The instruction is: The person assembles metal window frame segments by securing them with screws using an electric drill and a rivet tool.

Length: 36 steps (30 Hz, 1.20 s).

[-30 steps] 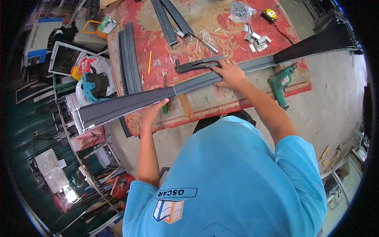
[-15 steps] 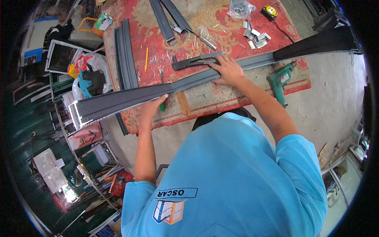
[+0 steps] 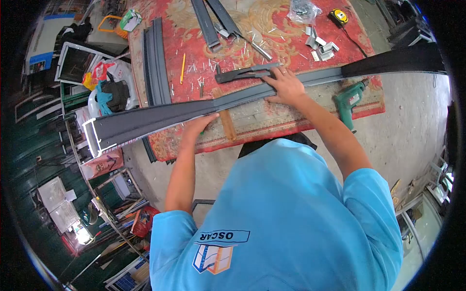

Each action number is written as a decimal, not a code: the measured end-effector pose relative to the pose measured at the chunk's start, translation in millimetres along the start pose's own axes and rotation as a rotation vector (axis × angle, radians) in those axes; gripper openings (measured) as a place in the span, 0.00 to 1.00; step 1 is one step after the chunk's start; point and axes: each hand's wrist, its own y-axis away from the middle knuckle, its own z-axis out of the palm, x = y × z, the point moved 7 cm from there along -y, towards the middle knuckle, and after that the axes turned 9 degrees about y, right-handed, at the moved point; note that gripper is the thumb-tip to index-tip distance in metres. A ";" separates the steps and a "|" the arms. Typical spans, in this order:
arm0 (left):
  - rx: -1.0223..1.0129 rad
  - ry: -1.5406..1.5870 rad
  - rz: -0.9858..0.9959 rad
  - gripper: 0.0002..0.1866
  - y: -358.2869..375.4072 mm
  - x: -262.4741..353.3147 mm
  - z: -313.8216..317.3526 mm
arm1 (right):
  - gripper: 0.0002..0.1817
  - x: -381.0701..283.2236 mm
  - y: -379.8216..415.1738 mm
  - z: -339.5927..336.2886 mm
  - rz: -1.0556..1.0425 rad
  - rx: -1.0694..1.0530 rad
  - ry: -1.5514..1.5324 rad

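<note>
A long dark grey metal profile (image 3: 252, 96) lies slantwise across the table's near part, both ends reaching past the table. My left hand (image 3: 200, 127) grips its near edge left of the middle, with some fingers hidden. My right hand (image 3: 287, 88) is closed over the profile right of the middle, fingertips at its far edge. Those fingertips meet the handle ends of a black hand riveter (image 3: 238, 75), which lies just beyond the profile. A screwdriver (image 3: 201, 89) lies beneath the profile, its green handle mostly covered by my left hand. Beside that hand, a wooden strip (image 3: 226, 127) passes under the profile.
A green power drill (image 3: 348, 103) lies at the table's right edge. Further back are metal brackets (image 3: 320, 44), a tape measure (image 3: 339, 17), a plastic bag (image 3: 303, 10), a pencil (image 3: 183, 68) and scattered rivets. More profiles (image 3: 156, 63) line the left side.
My left hand has slid a little to the right along the near edge, covering more of the screwdriver's green handle. My right hand keeps its place on the profile. The view has shifted slightly.
</note>
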 end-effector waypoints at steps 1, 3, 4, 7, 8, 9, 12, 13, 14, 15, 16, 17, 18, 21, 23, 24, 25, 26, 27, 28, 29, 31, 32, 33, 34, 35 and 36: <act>-0.002 -0.002 -0.001 0.29 0.4 0.2 1.5 | 0.41 -0.2 -0.1 0.9 0.000 -0.024 -0.012; 0.107 0.002 0.330 0.28 5.2 23.1 0.7 | 0.41 -0.2 -0.4 0.1 -0.003 -0.005 -0.005; 0.101 0.004 0.327 0.28 2.8 20.3 1.7 | 0.41 -0.1 0.5 -0.9 -0.010 0.013 0.003; 0.088 -0.018 0.361 0.28 -1.8 24.3 5.0 | 0.41 0.0 -1.1 -0.5 -0.009 -0.020 -0.015; 0.103 -0.034 0.357 0.27 -1.4 25.0 4.5 | 0.41 1.5 -1.7 0.5 -0.003 -0.024 -0.013; 0.117 -0.049 0.348 0.27 0.0 24.4 4.8 | 0.41 1.3 -1.2 0.0 -0.008 0.003 -0.003; 0.109 0.002 0.356 0.27 -3.0 18.0 4.5 | 0.42 -0.2 0.6 1.3 -0.017 0.024 -0.002; 0.105 0.004 0.354 0.27 -4.5 16.4 3.9 | 0.42 0.0 -0.4 0.1 -0.018 0.029 -0.009; 0.105 0.014 0.346 0.27 -5.2 13.9 3.3 | 0.42 0.1 -1.0 -0.3 -0.016 0.025 -0.009; 0.106 0.024 0.337 0.26 -5.4 12.8 3.4 | 0.42 -0.3 -1.2 -0.7 -0.018 0.029 -0.008; 0.105 0.025 0.335 0.26 -5.9 12.8 3.6 | 0.41 -0.7 -1.5 -1.4 -0.021 0.034 -0.008; 0.101 0.023 0.348 0.27 -5.5 13.6 3.9 | 0.41 -0.8 -1.3 -1.4 -0.021 0.031 -0.010; 0.098 0.020 0.360 0.27 -5.3 14.0 4.1 | 0.41 -0.4 -1.1 -1.6 -0.023 0.039 -0.007; 0.121 -0.019 0.412 0.28 -5.2 12.7 3.1 | 0.41 0.0 -0.6 -2.4 -0.025 0.057 -0.007; 0.125 -0.004 0.386 0.29 -3.2 11.3 3.0 | 0.41 -0.9 -0.1 -2.7 -0.022 0.069 -0.013; 0.128 0.016 0.363 0.30 -2.0 13.4 3.0 | 0.41 -0.6 -0.4 -1.7 -0.023 0.046 -0.012; 0.131 0.012 0.368 0.30 0.0 17.9 2.6 | 0.41 0.1 -1.5 -1.3 -0.022 0.025 -0.009; 0.123 -0.002 0.292 0.31 1.2 17.3 3.5 | 0.41 0.3 -1.9 -2.5 -0.020 0.033 -0.007; 0.114 -0.015 0.218 0.31 2.9 17.8 4.2 | 0.41 0.2 -1.9 -2.0 -0.021 0.017 -0.006; 0.112 -0.015 0.225 0.31 7.9 23.3 3.9 | 0.41 0.4 -1.1 -1.5 -0.021 -0.001 -0.004; 0.154 0.077 0.212 0.32 15.3 26.1 -0.7 | 0.41 0.8 -0.5 -2.3 -0.018 0.001 0.000; 0.200 0.171 0.199 0.32 28.6 26.8 -12.2 | 0.41 0.1 -1.3 -2.2 -0.008 -0.025 -0.016; 0.225 0.078 0.204 0.31 35.2 26.5 -23.8 | 0.41 -0.8 -1.0 -2.5 -0.014 -0.020 -0.013; 0.255 -0.016 0.209 0.30 40.8 33.9 -32.1 | 0.41 -0.4 -0.8 -2.3 -0.007 -0.019 -0.016; 0.268 -0.017 0.214 0.30 44.3 40.9 -35.4 | 0.41 -0.3 -1.2 -2.1 -0.001 -0.015 -0.019; 0.207 0.256 0.400 0.32 50.0 58.2 -36.2 | 0.41 -0.8 -1.5 -1.5 -0.012 -0.003 -0.016; 0.140 0.527 0.587 0.34 59.9 81.0 -38.8 | 0.41 -0.4 -0.6 0.4 -0.007 -0.001 -0.020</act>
